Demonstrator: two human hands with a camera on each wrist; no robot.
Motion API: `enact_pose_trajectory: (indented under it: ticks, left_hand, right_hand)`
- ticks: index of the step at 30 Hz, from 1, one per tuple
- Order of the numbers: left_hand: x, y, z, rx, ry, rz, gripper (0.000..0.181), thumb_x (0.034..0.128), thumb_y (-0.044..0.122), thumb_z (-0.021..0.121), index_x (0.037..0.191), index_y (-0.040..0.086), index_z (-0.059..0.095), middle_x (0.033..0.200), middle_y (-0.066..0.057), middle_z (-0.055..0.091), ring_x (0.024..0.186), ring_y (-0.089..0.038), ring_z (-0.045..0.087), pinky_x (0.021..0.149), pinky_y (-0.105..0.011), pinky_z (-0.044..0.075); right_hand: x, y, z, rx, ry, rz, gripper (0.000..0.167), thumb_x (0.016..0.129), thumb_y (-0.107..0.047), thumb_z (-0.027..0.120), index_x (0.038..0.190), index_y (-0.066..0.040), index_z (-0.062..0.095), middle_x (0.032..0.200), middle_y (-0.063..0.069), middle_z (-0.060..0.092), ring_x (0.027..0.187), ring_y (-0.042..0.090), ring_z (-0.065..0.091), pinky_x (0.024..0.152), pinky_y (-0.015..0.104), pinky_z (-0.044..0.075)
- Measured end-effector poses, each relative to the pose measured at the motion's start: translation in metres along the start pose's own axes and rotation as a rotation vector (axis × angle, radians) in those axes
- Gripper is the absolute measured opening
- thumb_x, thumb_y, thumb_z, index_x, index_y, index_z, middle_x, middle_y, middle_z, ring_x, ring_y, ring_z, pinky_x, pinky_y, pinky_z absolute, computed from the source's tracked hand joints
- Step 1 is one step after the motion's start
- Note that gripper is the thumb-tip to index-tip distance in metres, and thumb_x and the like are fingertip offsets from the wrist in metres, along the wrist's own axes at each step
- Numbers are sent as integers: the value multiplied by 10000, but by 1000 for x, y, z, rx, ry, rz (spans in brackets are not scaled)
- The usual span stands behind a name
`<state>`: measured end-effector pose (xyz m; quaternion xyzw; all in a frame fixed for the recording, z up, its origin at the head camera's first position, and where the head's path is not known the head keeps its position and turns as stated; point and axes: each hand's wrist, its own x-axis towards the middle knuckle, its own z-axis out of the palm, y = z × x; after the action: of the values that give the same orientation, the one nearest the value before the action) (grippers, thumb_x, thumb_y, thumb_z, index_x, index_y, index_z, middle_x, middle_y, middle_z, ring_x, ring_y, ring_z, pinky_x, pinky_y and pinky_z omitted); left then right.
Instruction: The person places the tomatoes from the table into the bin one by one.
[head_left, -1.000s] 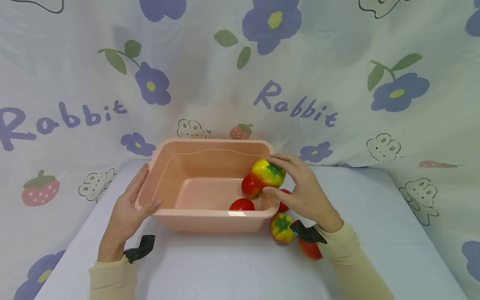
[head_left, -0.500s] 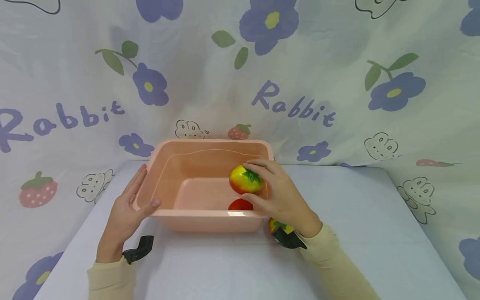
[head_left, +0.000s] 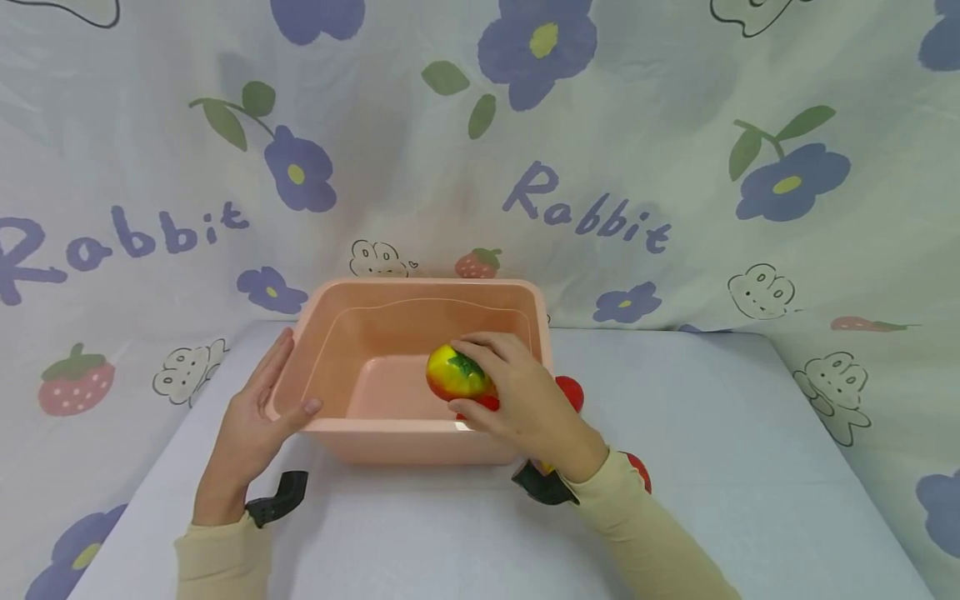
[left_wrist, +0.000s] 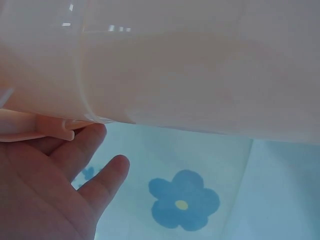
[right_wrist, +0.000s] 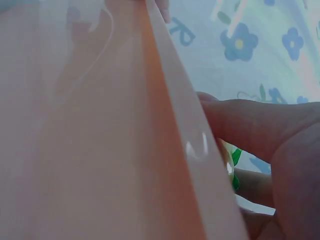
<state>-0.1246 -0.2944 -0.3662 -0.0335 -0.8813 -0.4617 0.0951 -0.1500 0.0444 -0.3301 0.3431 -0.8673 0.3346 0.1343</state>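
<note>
My left hand (head_left: 251, 425) grips the left end of a peach-coloured plastic basin (head_left: 420, 442), thumb over the front rim and fingers along the outer wall. In the left wrist view its fingers (left_wrist: 107, 182) lie under the rim. My right hand (head_left: 525, 404) holds a round yellow-and-red fruit (head_left: 453, 375) with a green leafy top, above the basin's inside. Red (head_left: 489, 403) shows just below this fruit; whether it belongs to another fruit is partly hidden by the hand. In the right wrist view the basin wall (right_wrist: 100, 140) covers most of the held fruit.
Right of the basin a red fruit (head_left: 570, 392) lies on the white table (head_left: 405, 533). Another red fruit (head_left: 637, 468) shows behind the right sleeve. A yellow fruit is mostly hidden by the right wrist. A patterned cloth (head_left: 420, 167) hangs behind.
My right hand has moved left with the yellow-and-red fruit, from the basin's right rim towards its middle. Red fruits on the right show again beside the arm. The left hand stays on the rim.
</note>
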Motion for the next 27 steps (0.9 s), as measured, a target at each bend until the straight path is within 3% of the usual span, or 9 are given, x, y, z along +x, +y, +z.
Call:
enact_pose_trajectory:
  ticks: [4, 10, 16, 20, 24, 27]
  left_hand:
    - [0, 0, 1, -3, 3, 13, 842, 906, 212, 734, 1595, 317, 263, 1651, 129, 218, 1469, -78, 285, 996, -58, 317]
    - [0, -1, 1, 0, 4, 16, 841, 906, 216, 735, 1595, 315, 264, 1649, 134, 221, 1466, -79, 292, 997, -63, 323]
    - [1, 0, 1, -2, 4, 17, 840, 905, 215, 736, 1595, 312, 268, 1650, 133, 219, 1472, -91, 287, 1000, -62, 315]
    - [1, 0, 1, 7, 4, 7, 841, 908, 227, 733, 1597, 318, 259, 1650, 129, 219, 1484, -165, 292, 1004, -74, 321]
    - [1, 1, 2, 34, 3, -20, 845, 914, 264, 727, 1601, 332, 239, 1648, 131, 219, 1469, -306, 323, 1051, -203, 391]
    - [1, 2, 2, 48, 3, -38, 842, 918, 287, 721, 1602, 341, 233, 1648, 135, 217, 1461, -341, 330, 1052, -404, 435]
  right_hand:
    - [2, -1, 5, -15, -22, 35, 609, 843, -310, 828, 1362, -81, 606, 1359, 57, 551, 1235, 204, 493, 970, 305, 526]
    - [5, -2, 8, -27, -61, 63, 624, 847, -327, 822, 1383, -109, 590, 1375, 42, 538, 1248, 188, 480, 979, 303, 520]
    - [6, -1, 8, -26, -62, 38, 650, 844, -307, 827, 1404, -97, 574, 1391, 45, 535, 1282, 196, 474, 1029, 319, 488]
    - [5, 1, 7, -30, -42, 16, 638, 844, -289, 828, 1398, -92, 581, 1392, 48, 543, 1298, 212, 475, 1054, 347, 471]
    - [2, 5, 4, -41, -16, -5, 622, 840, -271, 832, 1383, -87, 589, 1384, 60, 552, 1292, 222, 492, 1052, 359, 474]
    - [0, 8, 0, -51, 9, -22, 605, 841, -258, 831, 1365, -66, 598, 1371, 79, 560, 1278, 230, 509, 1038, 361, 487]
